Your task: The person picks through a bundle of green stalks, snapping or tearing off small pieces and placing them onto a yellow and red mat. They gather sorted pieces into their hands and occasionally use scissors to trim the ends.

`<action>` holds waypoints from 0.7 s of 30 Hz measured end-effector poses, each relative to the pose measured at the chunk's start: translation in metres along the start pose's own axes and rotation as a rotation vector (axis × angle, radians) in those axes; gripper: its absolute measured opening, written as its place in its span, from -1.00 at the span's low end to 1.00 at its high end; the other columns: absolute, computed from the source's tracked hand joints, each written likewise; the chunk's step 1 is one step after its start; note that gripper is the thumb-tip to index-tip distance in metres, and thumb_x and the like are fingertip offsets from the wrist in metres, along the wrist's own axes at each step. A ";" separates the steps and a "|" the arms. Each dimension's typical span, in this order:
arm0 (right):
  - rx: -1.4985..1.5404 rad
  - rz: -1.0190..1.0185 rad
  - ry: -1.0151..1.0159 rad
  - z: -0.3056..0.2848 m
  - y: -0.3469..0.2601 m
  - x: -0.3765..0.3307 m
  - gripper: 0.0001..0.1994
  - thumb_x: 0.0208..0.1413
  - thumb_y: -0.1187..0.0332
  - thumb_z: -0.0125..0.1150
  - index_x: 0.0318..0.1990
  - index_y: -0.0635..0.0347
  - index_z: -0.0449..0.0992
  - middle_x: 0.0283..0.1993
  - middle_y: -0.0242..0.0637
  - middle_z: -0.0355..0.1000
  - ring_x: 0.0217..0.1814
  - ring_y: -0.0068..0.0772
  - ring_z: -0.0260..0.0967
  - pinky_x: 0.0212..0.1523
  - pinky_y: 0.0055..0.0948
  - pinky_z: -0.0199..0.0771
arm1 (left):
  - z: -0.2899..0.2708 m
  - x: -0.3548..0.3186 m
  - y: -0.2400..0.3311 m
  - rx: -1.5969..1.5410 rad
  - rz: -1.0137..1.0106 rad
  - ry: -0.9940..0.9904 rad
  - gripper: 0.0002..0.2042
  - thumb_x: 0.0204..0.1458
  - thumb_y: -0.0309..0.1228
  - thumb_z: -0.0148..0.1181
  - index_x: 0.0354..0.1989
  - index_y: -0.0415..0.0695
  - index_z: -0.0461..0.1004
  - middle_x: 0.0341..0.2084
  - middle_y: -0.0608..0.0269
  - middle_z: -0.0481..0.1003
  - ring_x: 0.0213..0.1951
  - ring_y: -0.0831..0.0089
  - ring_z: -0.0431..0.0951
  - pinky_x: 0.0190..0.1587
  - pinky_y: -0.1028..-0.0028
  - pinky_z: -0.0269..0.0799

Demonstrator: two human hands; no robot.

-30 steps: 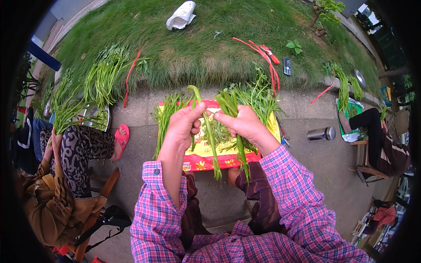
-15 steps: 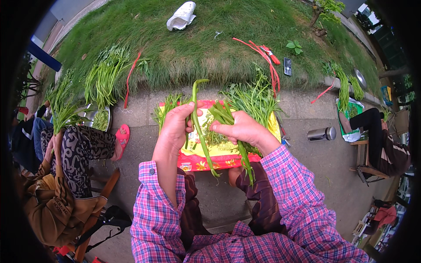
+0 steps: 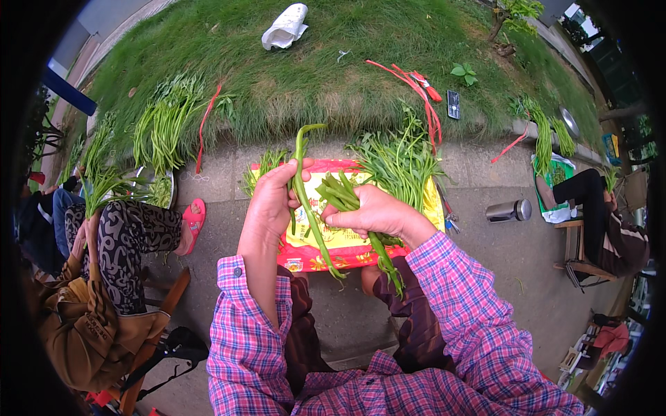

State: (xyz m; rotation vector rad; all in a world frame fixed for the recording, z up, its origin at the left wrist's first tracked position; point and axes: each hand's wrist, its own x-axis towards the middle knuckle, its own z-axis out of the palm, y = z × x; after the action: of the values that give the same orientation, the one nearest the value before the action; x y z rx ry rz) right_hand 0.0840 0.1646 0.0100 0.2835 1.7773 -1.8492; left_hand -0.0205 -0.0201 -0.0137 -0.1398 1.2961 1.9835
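My left hand is closed around one long green water spinach stem, which stands nearly upright with its top bent to the right. Beside it, my right hand grips a bunch of thicker water spinach stems; their lower ends hang out below the fist. The two hands are close together but apart, over a red and yellow printed sack spread in front of my knees. A leafy heap of water spinach lies on the sack's far right, and a smaller one at its far left.
At left a seated person holds greens near a metal basin. On the right sits another person beside a green-and-white bag. A steel flask lies on the pavement. A phone and red straps lie on the grass.
My right hand has shifted slightly left and down with its bunch, toward the single stem. My left hand keeps its grip, almost in place. The left neighbour's greens have dipped a little.
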 end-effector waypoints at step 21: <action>0.016 -0.023 0.013 0.006 -0.001 0.003 -0.82 0.01 0.35 0.31 -0.24 0.17 0.50 -0.50 -0.52 0.37 -0.64 -0.74 0.18 -0.62 -0.62 0.16 | -0.005 0.003 0.000 -0.044 0.016 0.011 -0.71 0.24 -0.28 0.03 -0.06 -0.26 0.50 -0.49 0.48 0.47 -0.65 0.78 0.19 -0.65 0.71 0.06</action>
State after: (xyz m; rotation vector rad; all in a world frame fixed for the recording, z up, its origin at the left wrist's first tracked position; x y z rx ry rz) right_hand 0.0821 0.1580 0.0098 0.2827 1.7827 -1.8824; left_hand -0.0236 -0.0226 -0.0176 -0.1622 1.2650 2.0284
